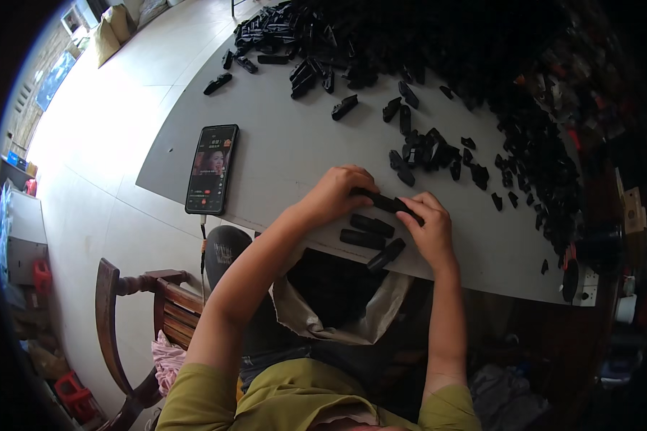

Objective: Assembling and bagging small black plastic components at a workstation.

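Between my two hands is a long black plastic piece [384, 201], held just above the grey table near its front edge. My left hand [338, 190] has its fingers closed round the left end. At the other end, the thumb and fingers of my right hand [430, 219] pinch the piece. Several similar black plastic pieces [362, 238] lie on the table just below my hands, close to the edge. Beyond my hands sits a small cluster of black parts [428, 149]. What exactly the pieces are, I cannot tell.
Large heaps of black parts [287, 29] cover the far and right sides of the table [280, 108]. A phone [212, 169] with its cable attached lies at the left edge. An open sack [302, 316] hangs below the front edge. A wooden chair [172, 309] stands at the left.
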The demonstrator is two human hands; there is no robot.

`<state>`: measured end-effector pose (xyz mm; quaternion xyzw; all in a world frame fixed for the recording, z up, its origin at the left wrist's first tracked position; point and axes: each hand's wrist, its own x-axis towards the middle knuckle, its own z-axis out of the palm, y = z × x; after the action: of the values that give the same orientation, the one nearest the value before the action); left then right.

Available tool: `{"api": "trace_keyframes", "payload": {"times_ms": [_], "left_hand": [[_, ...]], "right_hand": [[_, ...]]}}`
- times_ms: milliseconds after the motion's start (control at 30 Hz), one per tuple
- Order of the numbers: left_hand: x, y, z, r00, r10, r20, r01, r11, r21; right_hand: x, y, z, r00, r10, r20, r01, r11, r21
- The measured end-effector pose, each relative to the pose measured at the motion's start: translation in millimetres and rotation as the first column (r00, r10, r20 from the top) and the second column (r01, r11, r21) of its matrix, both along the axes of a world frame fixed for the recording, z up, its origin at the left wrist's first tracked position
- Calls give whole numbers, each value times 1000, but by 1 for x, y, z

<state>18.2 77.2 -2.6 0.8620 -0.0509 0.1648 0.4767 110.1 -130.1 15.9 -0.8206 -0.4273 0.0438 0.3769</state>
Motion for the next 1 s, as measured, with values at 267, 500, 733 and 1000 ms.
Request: {"api": "trace_keyframes", "payload": {"times_ms": [267, 500, 733, 1000], "left_hand": [[8, 3, 4, 985, -167, -42, 170, 983, 67], [49, -21, 16, 987, -18, 162, -61, 880, 471], [59, -31, 7, 985, -16, 169, -83, 823, 561], [34, -18, 13, 985, 169, 32, -144, 916, -374]], "right_hand": [[11, 10, -5, 979, 187, 82, -191, 981, 36], [89, -14, -13, 820, -375, 432, 393, 918, 51], [95, -20, -32, 899, -309, 310, 387, 891, -236], [69, -32, -27, 648, 16, -762, 442, 806, 393]]}}
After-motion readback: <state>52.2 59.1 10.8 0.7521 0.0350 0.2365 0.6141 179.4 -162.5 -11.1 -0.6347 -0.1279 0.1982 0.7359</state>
